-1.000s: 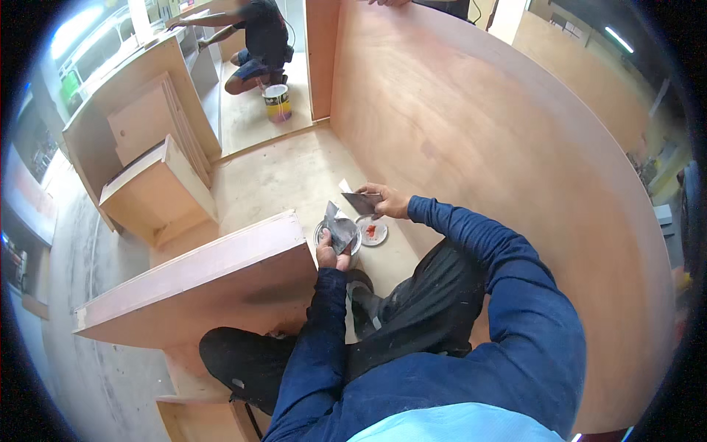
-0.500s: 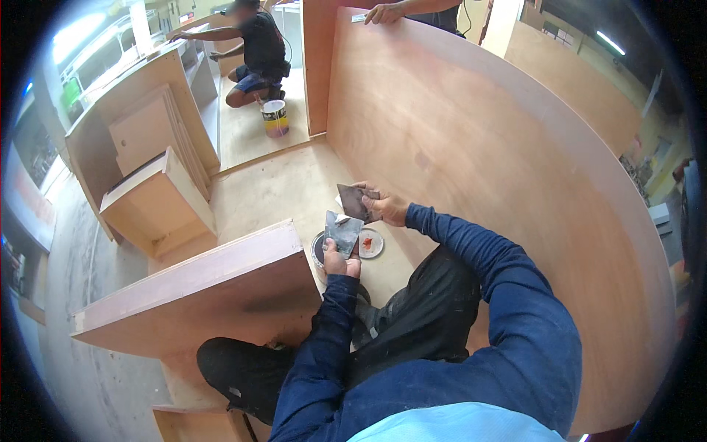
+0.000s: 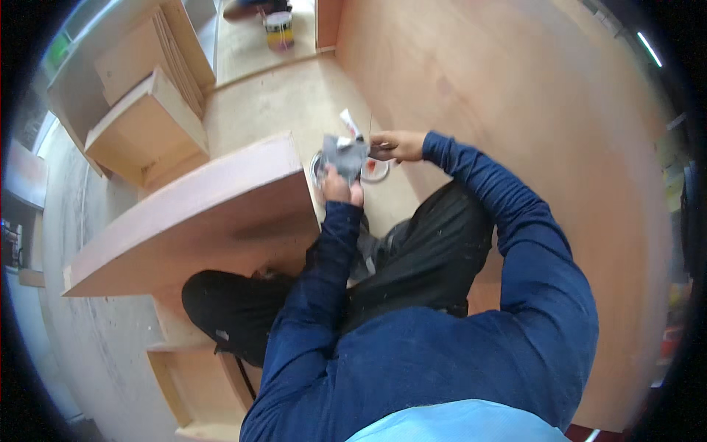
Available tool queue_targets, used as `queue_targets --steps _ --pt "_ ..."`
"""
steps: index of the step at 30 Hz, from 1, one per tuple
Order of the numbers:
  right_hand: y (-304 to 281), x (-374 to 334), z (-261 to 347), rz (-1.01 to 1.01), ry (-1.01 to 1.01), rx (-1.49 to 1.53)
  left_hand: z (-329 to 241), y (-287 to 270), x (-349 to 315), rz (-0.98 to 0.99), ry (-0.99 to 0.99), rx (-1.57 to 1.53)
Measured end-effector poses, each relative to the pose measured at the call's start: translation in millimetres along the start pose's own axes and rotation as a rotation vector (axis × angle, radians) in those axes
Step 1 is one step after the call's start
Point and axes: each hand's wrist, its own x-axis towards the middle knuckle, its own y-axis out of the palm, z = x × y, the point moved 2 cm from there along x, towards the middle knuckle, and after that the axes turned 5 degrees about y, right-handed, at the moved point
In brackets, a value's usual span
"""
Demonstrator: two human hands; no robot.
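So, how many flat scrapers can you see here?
2: a grey scraper in your left hand, and a dark scraper in your right hand, partly covered by the fingers. Others may be hidden from view.

The plate (image 3: 345, 160) is grey, the 2 sleeves (image 3: 508, 202) navy, the trousers (image 3: 434, 239) black.

Left hand (image 3: 339, 188): grips a grey plate (image 3: 349, 163) with a white dab (image 3: 343, 142) on it
Right hand (image 3: 401, 146): holds a dark blade (image 3: 380, 152) just beside the plate; contact unclear
Tin (image 3: 317, 168): partly hidden behind the left hand and plate
Lid (image 3: 378, 173): on the board (image 3: 294, 103), red smear (image 3: 372, 166) on it
Tube (image 3: 348, 121): white, beyond the plate
Bucket (image 3: 280, 33): at the far end
Box (image 3: 151, 136): left, tilted, before stacked panels (image 3: 132, 59)
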Motion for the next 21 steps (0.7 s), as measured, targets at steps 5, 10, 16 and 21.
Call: queue_targets --steps 5,10,16,21 --pt "-31.1 -29.8 -35.6 -0.162 -0.086 0.344 -22.7 82.4 -46.8 -0.171 -0.052 0.071" --pt "-34.5 -23.6 -18.3 -0.227 -0.296 0.926 -16.9 62.4 -42.1 -0.247 -0.131 0.07" --pt "-22.7 -14.7 -11.5 -0.165 -0.368 0.957 -3.9 64.8 -50.3 -0.14 -0.054 0.037" --pt "-33.4 -2.5 -32.4 -0.163 -0.273 0.818 -10.8 50.6 -49.1 -0.175 -0.128 0.017"
